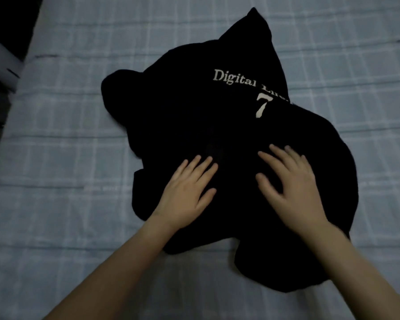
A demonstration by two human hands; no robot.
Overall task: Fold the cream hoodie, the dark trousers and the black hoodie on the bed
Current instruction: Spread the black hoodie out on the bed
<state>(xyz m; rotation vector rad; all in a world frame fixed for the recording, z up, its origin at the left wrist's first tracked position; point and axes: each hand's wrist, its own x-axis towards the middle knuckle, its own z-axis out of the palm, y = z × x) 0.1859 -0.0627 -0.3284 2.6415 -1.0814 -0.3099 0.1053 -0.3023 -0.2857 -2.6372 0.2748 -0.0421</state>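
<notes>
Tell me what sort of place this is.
Most likely a bedroom. A bed under a pale blue checked sheet fills the view, a black hoodie lies on it, and a person's left hand and right hand rest flat on the hoodie.

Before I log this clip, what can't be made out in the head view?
- black hoodie: sleeves and fold lines lost in dark fabric and dim light.
- white print: the word after "Digital" runs under a fold.
- cream hoodie, dark trousers: outside the frame; folded or not, cannot tell.
- white object at the left edge: cut off and blurred.
- right hand: fingers blurred.
</notes>
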